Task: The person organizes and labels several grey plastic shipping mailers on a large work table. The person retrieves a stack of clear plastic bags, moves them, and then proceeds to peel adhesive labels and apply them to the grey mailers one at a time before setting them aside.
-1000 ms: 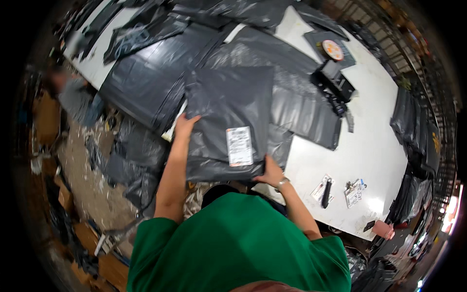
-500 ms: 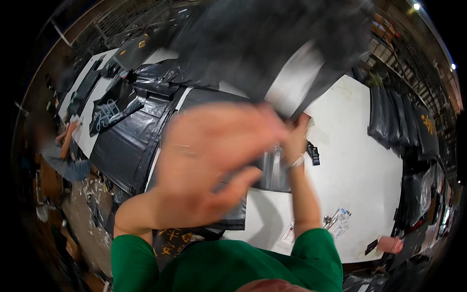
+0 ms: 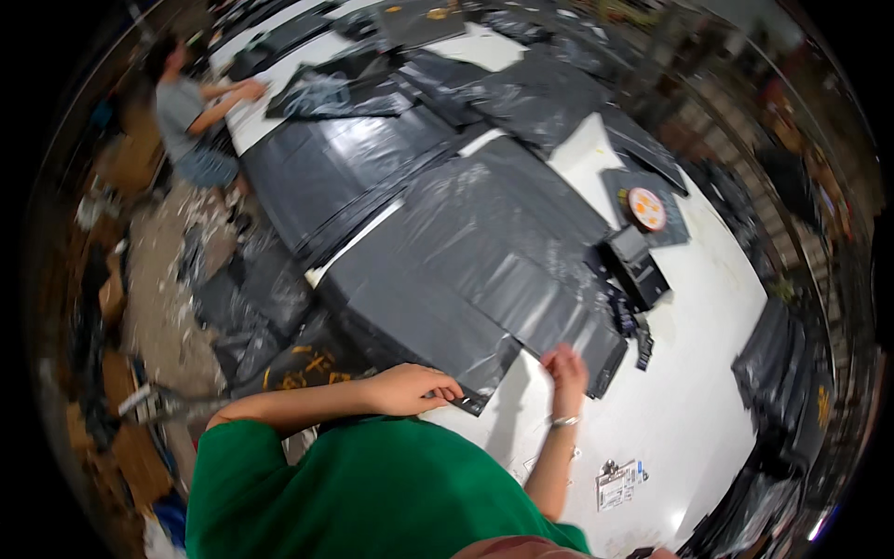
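A large stack of flat black plastic bags (image 3: 466,224) lies on the white table in front of me. My left hand (image 3: 412,389) is at the near left corner of the stack, its fingers curled together on the edge of the top bag. What they grip underneath is partly hidden. My right hand (image 3: 566,368), a bracelet at its wrist, hovers over the white strip beside the stack's near right edge. Motion smears its fingers, and no held thing shows there.
Right of the stack are a black box (image 3: 635,265), small black packets (image 3: 643,345) and a round orange-and-white roll (image 3: 646,210). A clipboard with paper (image 3: 616,484) lies near me. Folded black bags (image 3: 778,363) line the right edge. A person (image 3: 191,116) works at the far left.
The black plastic that was raised and blurred ahead of me no longer hangs there; the stack lies flat. My left hand came down to the near corner; my right drew nearer. The view shifted.
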A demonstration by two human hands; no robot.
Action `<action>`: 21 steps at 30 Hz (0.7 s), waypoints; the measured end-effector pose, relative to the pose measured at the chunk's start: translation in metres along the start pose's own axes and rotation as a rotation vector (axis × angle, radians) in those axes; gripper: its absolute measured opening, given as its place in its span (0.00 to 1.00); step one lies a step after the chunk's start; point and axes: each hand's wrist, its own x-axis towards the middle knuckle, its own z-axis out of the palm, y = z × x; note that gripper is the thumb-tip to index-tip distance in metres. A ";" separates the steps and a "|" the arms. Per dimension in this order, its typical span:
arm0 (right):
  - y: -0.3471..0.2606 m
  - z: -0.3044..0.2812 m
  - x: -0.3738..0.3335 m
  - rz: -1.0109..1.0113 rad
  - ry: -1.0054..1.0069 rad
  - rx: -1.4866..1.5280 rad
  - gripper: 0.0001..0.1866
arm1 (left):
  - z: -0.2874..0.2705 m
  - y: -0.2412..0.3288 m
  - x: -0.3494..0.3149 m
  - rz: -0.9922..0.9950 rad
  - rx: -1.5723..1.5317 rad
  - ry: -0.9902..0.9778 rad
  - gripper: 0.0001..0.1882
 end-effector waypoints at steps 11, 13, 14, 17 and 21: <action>0.057 0.166 -0.045 0.233 -0.837 -0.423 0.12 | 0.045 -0.073 -0.144 -0.104 -0.329 0.406 0.14; 0.065 0.181 -0.029 0.204 -0.812 -0.513 0.12 | 0.055 -0.090 -0.179 -0.144 -0.393 0.513 0.15; 0.068 0.190 -0.022 0.170 -0.795 -0.557 0.11 | 0.060 -0.099 -0.195 -0.161 -0.419 0.561 0.15; 0.066 0.243 -0.033 0.135 -0.764 -0.606 0.11 | 0.073 -0.124 -0.247 -0.157 -0.440 0.792 0.12; 0.101 0.318 -0.081 0.199 -0.866 -0.606 0.12 | 0.087 -0.169 -0.305 -0.113 -0.632 0.910 0.11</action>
